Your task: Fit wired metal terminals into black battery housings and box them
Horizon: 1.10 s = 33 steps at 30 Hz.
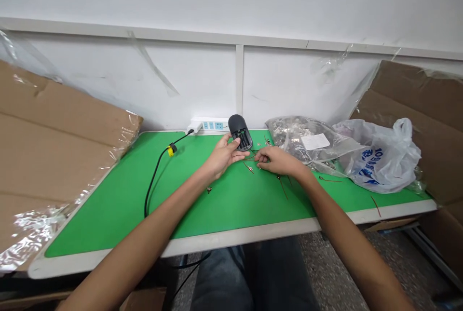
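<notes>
My left hand holds a dark, rounded device upright and slightly tilted above the green tabletop. An open compartment with slots shows on the device's face, and my thumb rests at its left edge. Just right of it, my right hand has its fingers pinched together close to thin red wires; whether a wire is between the fingertips is too small to tell. Small metal parts with red wires lie around my right hand. Another small metal part lies below my left hand.
A clear bag of parts and a white plastic bag sit at the right. A power strip stands at the wall, with a black cable running from it. Cardboard sheets flank the table.
</notes>
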{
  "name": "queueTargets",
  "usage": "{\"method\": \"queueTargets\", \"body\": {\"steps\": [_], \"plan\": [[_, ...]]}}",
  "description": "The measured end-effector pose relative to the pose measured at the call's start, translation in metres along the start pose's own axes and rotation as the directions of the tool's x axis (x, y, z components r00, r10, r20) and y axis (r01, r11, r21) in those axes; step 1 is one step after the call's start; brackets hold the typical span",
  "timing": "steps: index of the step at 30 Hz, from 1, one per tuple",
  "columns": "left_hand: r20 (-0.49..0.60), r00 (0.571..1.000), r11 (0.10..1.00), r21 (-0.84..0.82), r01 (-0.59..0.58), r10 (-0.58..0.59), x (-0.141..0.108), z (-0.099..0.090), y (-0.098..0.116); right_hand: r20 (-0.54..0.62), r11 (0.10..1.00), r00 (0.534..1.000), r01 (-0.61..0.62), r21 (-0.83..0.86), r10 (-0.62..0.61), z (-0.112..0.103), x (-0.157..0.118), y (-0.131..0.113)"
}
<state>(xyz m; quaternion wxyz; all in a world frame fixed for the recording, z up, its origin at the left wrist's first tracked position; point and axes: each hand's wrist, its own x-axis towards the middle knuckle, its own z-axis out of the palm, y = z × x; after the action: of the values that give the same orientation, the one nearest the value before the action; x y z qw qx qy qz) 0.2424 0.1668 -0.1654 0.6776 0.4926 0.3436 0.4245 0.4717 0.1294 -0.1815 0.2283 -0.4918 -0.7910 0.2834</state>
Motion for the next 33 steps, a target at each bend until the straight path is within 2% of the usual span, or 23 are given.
{"method": "queueTargets", "body": {"steps": [5,10,19,22,24,26,28,29,30,31,32,33], "plan": [[0.068,0.998,1.0,-0.016,-0.004,0.005,-0.001,-0.001,-0.003,0.019,1.0,1.0,0.013,0.015,-0.013,-0.006,-0.001,-0.001],[0.085,0.996,0.999,0.026,-0.042,0.04,-0.001,-0.002,-0.004,-0.1,1.0,0.995,0.027,0.014,-0.026,-0.007,0.001,-0.002],[0.057,0.994,0.991,0.086,-0.099,0.094,-0.002,0.0,-0.008,-0.043,0.996,0.998,0.047,-0.071,-0.05,-0.007,0.001,-0.001],[0.047,0.987,0.98,0.124,-0.157,0.152,-0.003,0.004,0.002,-0.072,0.99,0.994,0.074,-0.119,-0.083,-0.006,0.0,-0.002],[0.026,0.968,0.955,0.158,-0.252,0.251,-0.014,0.007,0.02,-0.108,0.988,0.989,0.088,-0.127,-0.102,-0.006,0.0,-0.002],[-0.046,0.917,0.905,0.189,-0.382,0.396,-0.041,0.006,0.045,-0.14,0.987,0.983,0.103,-0.123,-0.12,-0.006,-0.001,-0.003],[-0.226,0.825,0.853,0.208,-0.479,0.519,-0.087,-0.001,0.071,-0.176,0.987,0.975,0.118,-0.111,-0.136,-0.007,-0.003,-0.005],[-0.34,0.768,0.84,0.212,-0.5,0.543,-0.116,-0.008,0.08,-0.191,0.987,0.971,0.123,-0.106,-0.142,-0.008,-0.004,-0.006],[-0.45,0.732,0.858,0.226,-0.46,0.511,-0.147,-0.018,0.086,-0.199,0.986,0.969,0.126,-0.105,-0.145,-0.008,-0.004,-0.007],[-0.536,0.718,0.896,0.25,-0.368,0.444,-0.178,-0.031,0.088,-0.199,0.986,0.969,0.128,-0.111,-0.148,-0.008,-0.004,-0.008],[-0.625,0.666,0.914,0.285,-0.29,0.406,-0.209,-0.046,0.085,-0.194,0.984,0.969,0.129,-0.126,-0.152,-0.008,-0.005,-0.008],[-0.704,0.594,0.921,0.317,-0.228,0.389,-0.238,-0.062,0.077,-0.182,0.98,0.971,0.131,-0.148,-0.157,-0.007,-0.005,-0.007]]}}
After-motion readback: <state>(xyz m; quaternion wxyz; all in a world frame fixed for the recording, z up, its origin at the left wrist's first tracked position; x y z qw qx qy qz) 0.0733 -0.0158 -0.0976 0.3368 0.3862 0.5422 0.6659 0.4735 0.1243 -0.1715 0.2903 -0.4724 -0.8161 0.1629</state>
